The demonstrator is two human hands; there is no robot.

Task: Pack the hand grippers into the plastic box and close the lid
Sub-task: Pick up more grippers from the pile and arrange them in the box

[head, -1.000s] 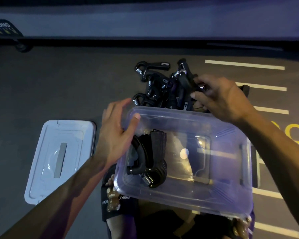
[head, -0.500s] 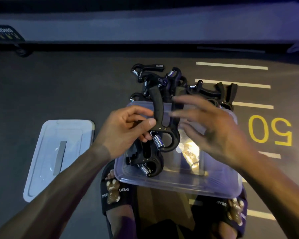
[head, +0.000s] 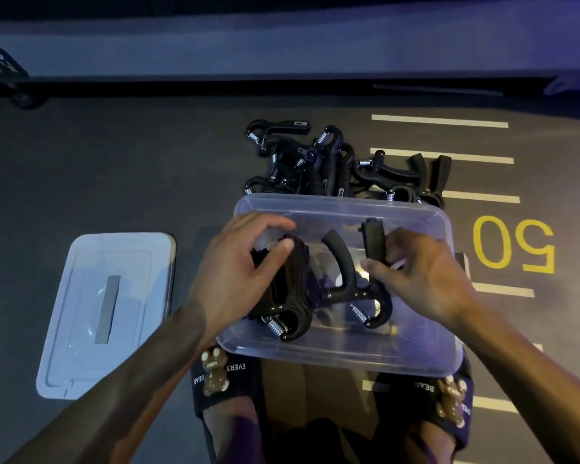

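Because each hand gripper is hard plastic with a steel spring, it looks stiff, a bit heavy and not easy to break, and the thick handles are probably the best place to hold one. Both hands are inside the plastic box (head: pixel 342 358) on the floor. The left hand (head: pixel 240 276) curls its grip round the hand grippers already packed (head: pixel 290 296) at the box's left side. The right hand (head: pixel 422 279) pinches one handle of another hand gripper (head: pixel 345 279) beside them. More hand grippers sit in a pile (head: pixel 332 165) behind the box. The lid (head: pixel 108 313) lies off to the left, well apart.
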